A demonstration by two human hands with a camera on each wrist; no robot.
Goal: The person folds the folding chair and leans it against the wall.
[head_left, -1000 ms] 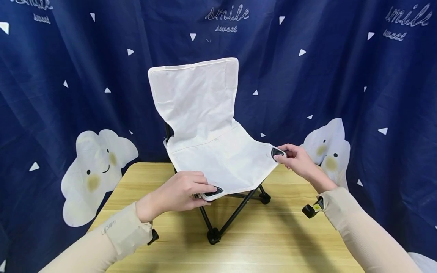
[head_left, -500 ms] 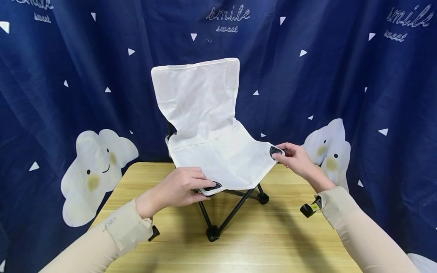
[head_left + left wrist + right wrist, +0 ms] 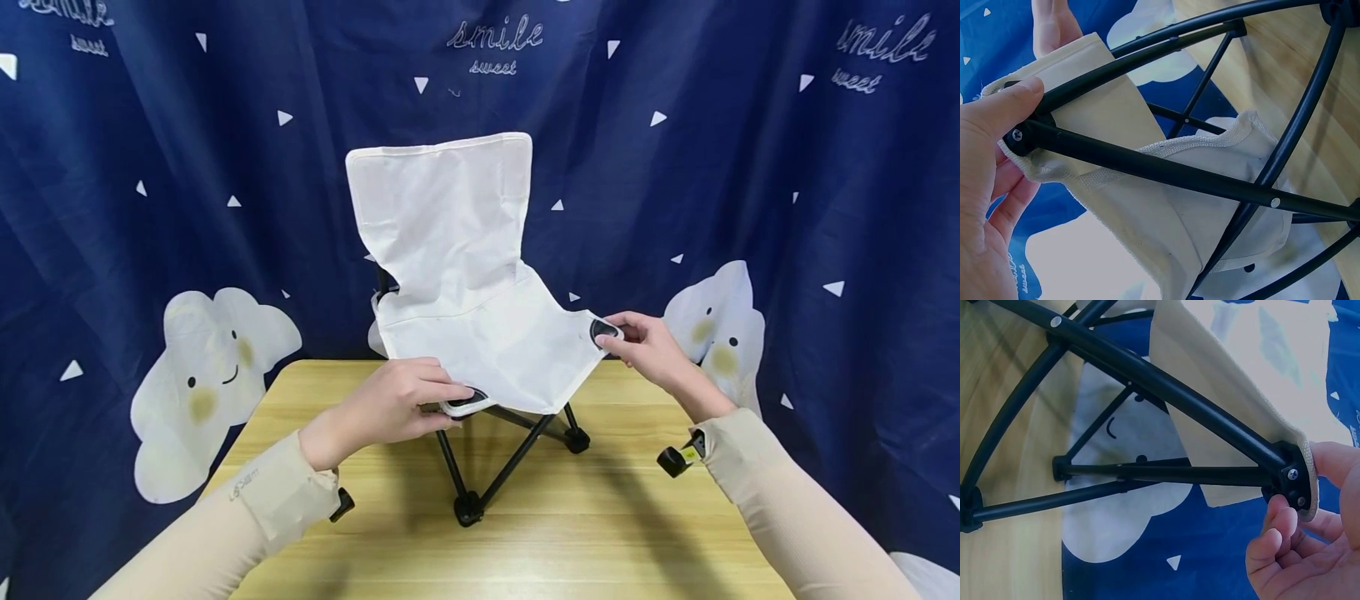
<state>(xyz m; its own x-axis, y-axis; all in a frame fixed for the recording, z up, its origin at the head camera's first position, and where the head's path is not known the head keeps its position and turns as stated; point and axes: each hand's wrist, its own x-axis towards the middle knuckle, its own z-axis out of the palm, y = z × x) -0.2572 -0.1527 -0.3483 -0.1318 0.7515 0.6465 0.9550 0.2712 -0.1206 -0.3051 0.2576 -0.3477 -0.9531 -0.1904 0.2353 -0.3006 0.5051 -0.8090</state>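
Observation:
A white fabric folding chair [image 3: 480, 342] with a thin black tube frame stands unfolded on the table, its backrest upright at the far side. My left hand [image 3: 397, 404] pinches the front left seat corner, thumb and fingers about its black patch. At the front right corner my right hand [image 3: 648, 346] grips the other black patch between thumb and fingers. From below, the left wrist view has the left thumb by the black corner joint [image 3: 1021, 136]. In the right wrist view, curled fingers of the right hand touch the screwed corner joint [image 3: 1291, 475].
The wooden table [image 3: 600, 542] carries the chair's black feet [image 3: 468, 508]. Behind it hangs a dark blue curtain [image 3: 225, 108] with white triangles and smiling clouds. A small black camera mount [image 3: 675, 461] juts from the right sleeve.
The chair has turned slightly, its backrest shifting to the right. The left front corner has risen a little with my left hand, and the right corner has moved slightly left.

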